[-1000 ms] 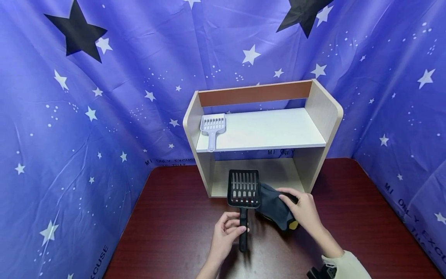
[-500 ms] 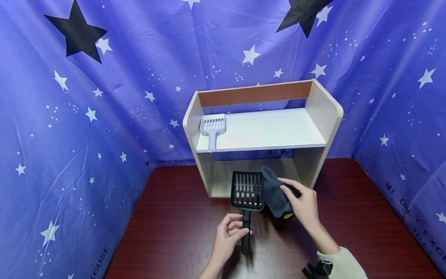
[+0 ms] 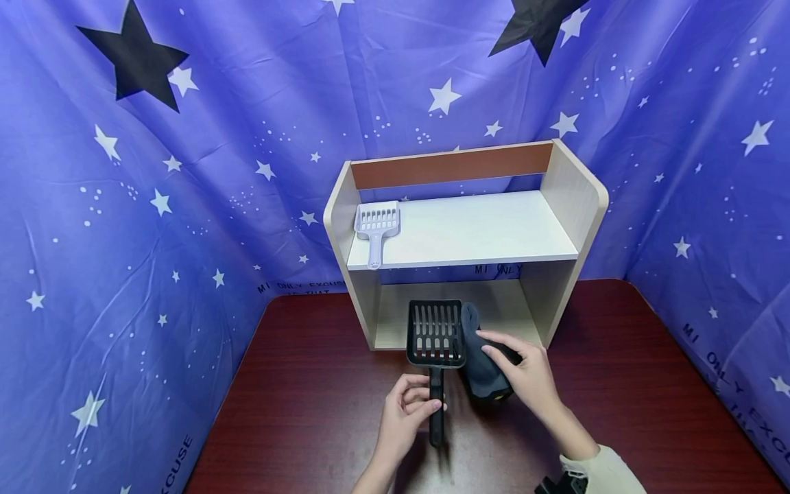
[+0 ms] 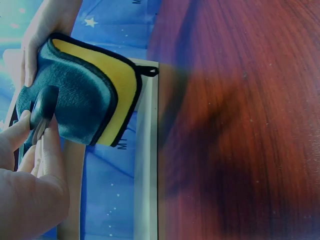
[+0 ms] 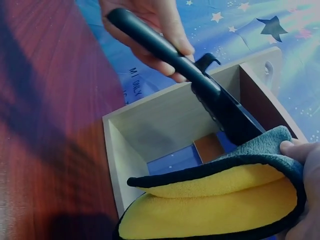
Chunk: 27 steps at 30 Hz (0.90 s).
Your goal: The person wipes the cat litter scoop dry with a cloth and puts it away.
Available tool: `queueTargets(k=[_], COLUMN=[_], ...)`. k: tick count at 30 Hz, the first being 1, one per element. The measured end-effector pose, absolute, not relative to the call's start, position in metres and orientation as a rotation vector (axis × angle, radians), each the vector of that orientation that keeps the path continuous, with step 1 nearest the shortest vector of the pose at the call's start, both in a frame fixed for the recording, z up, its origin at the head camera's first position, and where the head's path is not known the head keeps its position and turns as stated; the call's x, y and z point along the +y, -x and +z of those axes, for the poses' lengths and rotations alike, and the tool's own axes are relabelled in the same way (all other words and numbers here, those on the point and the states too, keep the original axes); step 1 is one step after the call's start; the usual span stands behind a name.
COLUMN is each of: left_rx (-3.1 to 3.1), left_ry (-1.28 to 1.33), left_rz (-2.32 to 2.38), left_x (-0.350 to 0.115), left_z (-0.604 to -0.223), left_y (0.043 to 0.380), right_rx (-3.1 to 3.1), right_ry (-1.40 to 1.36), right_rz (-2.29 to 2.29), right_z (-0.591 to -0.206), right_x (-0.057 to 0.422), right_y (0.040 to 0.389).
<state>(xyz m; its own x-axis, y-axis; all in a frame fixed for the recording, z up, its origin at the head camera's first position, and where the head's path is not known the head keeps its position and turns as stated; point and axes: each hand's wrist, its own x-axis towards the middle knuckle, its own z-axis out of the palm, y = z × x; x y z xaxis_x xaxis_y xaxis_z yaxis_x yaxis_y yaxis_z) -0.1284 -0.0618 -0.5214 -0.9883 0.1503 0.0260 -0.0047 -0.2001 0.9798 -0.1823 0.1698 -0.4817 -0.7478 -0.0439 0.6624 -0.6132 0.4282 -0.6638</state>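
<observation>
My left hand [image 3: 400, 418] grips the handle of a black slotted litter scoop [image 3: 436, 405], its head pointing away from me and raised above the table. In the right wrist view the handle of the scoop [image 5: 150, 40] slants down to a head partly hidden by cloth. My right hand [image 3: 527, 370] pinches a folded microfibre cloth [image 3: 481, 374], grey-blue on one face and yellow on the other with a black edge. This cloth [image 5: 215, 200] lies against the scoop head's right side. In the left wrist view a small loop sticks out from the cloth [image 4: 80, 95].
Behind the hands stands a two-level wooden shelf [image 3: 469, 230] on the dark red table [image 3: 296, 412]. A pale lavender litter scoop [image 3: 376, 230] lies at the left of its upper board. Blue starry curtains [image 3: 204, 171] enclose the table at the back and sides.
The right hand has shifted left and slightly up with the cloth, which now shows less yellow and hugs the scoop's right side. The scoop has moved slightly right.
</observation>
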Motion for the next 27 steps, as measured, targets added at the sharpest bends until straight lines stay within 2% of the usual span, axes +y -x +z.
queueTargets(k=[27], left_rx=[1.953], left_ry=[-0.118], left_rz=[2.399], left_x=[-0.058], left_z=[-0.502], left_y=[0.145], right_rx=[-2.086], right_ry=[-0.827], right_rz=[1.422], right_z=[-0.499], right_x=[0.157], right_y=[0.167])
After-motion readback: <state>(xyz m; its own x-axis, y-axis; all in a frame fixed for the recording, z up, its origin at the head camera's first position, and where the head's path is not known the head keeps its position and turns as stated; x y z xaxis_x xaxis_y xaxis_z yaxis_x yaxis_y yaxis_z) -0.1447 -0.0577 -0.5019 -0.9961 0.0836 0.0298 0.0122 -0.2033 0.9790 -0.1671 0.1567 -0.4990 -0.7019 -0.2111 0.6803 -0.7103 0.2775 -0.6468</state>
